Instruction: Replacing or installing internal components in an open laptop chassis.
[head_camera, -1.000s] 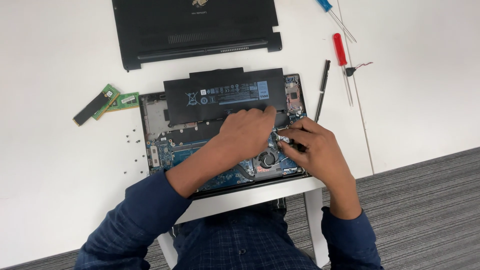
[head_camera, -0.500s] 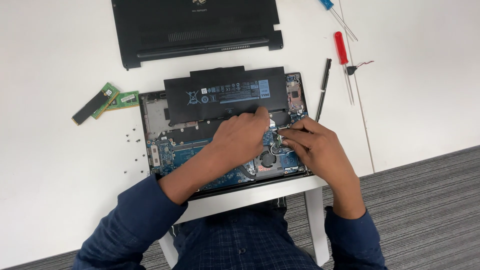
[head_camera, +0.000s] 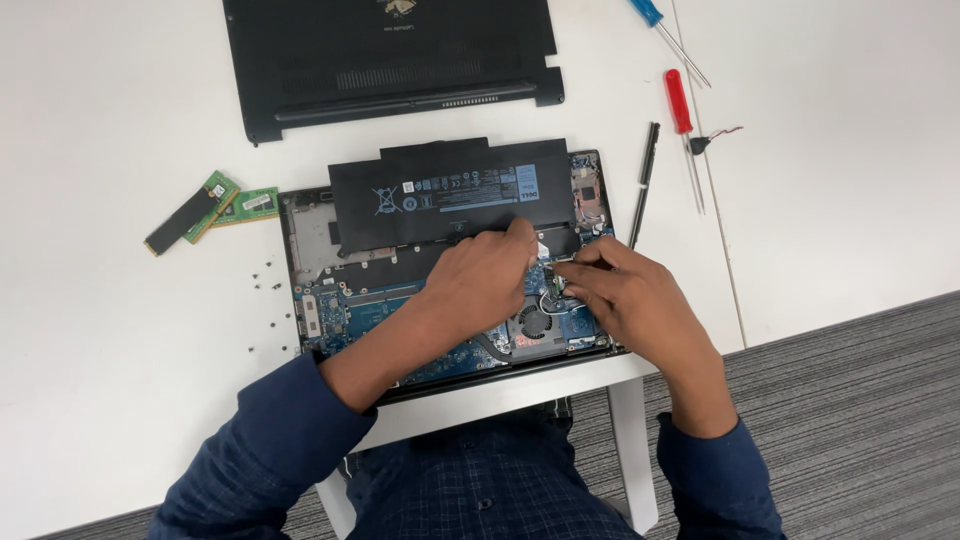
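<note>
An opened laptop (head_camera: 320, 300) lies bottom side up on the white table, its blue circuit board and round fan (head_camera: 535, 322) exposed. A flat black battery (head_camera: 450, 190) lies across its upper half. My left hand (head_camera: 485, 280) rests on the board with fingers curled, the tips at the battery's lower edge; what they hold is hidden. My right hand (head_camera: 625, 295) is just right of it, with thumb and forefinger pinched on a small cable connector (head_camera: 562, 268) above the fan. The two hands almost touch.
The laptop's black bottom cover (head_camera: 390, 60) lies at the back. Two green memory sticks (head_camera: 210, 208) and several loose screws (head_camera: 262, 285) lie to the left. A red screwdriver (head_camera: 682, 125), a blue screwdriver (head_camera: 665, 35) and a black pry tool (head_camera: 643, 180) lie to the right. The table edge is near my body.
Both hands stay over the same spot on the board. My right hand's fingers have crept slightly left toward my left hand's fingertips.
</note>
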